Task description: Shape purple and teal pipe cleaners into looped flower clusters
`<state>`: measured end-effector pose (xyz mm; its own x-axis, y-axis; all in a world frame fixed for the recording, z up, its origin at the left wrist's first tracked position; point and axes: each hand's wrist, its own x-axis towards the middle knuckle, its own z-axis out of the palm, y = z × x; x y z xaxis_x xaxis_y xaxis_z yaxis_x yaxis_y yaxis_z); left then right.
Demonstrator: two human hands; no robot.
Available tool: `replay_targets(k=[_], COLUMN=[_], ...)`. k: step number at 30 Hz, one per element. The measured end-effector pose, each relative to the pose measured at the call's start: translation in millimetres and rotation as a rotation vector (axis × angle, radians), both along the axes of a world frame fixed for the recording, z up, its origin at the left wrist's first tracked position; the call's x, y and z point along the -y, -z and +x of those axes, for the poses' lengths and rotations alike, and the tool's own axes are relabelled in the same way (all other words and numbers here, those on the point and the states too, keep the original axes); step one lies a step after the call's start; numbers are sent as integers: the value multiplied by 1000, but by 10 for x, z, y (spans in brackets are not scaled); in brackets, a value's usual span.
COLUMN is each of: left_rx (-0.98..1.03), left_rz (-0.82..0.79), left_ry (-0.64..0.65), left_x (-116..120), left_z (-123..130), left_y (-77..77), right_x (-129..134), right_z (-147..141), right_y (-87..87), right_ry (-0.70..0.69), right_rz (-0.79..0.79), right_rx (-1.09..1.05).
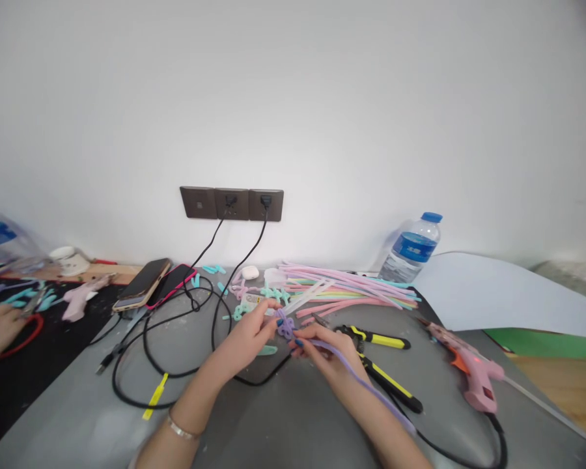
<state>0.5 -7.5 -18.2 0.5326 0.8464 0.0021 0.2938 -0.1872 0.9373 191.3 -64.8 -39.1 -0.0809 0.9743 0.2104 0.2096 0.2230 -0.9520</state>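
Note:
Between my two hands is a small looped shape of purple pipe cleaner (286, 325). My left hand (254, 329) pinches its left side between thumb and fingers. On the other side, my right hand (325, 348) is closed on the purple stem, whose long tail (371, 389) runs back over my right wrist toward the lower right. Pliers with yellow and black handles (390, 381) lie just right of my right hand, partly covered by it. Behind the hands are clear glue sticks (306, 296) and mint pipe-cleaner shapes (275, 295).
Pastel pipe cleaners (351, 284) lie along the wall. A pink glue gun (478, 378) and a water bottle (413, 247) are at right. Phones (144, 284) and a looped black cable (146, 352) are at left, where another person's hand (0, 329) is near red-handled scissors (29, 339).

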Motion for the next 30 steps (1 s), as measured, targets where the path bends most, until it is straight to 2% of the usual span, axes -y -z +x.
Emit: replay_targets(k=[2,4,6,8,11,13,15,17,22,25,27,30], left_rx=[-72,-136,-182,-190,-149,-109,-54,34,252,182,60,-59], left_rz=[93,103,23,-91,-224,-270,-296,-310,-289,-155,-13,94], left_ry=[64,185,349,541,756,789,758,675,306,107,11,-23], left_x=[2,13,34,61,102,121,131,132,90,55,36,21], left_z=[-15,-38,-60,-76,-97,-111,-122,-118,-26,42,65,54], left_y=[-32,-83,-140,-190,-251,-277,-282,-264,-149,-75,-38,-16], right_x=[36,52,48,24,-48,-107,-158,-180,-66,57,125,181], right_z=[60,147,238,316,385,393,361,288,26,-64,-64,14], right_y=[-158,-365,-560,-682,-681,-575,-421,-253,46,97,72,-65], right_ry=[-62,-155,-259,-316,-361,-369,-358,-329,-118,36,96,33], right_rz=[46,79,34,-33,-134,-227,-302,-323,-268,-183,-95,63], right_rx=[118,232,313,272,117,-15,-122,-188,-299,-286,-176,80])
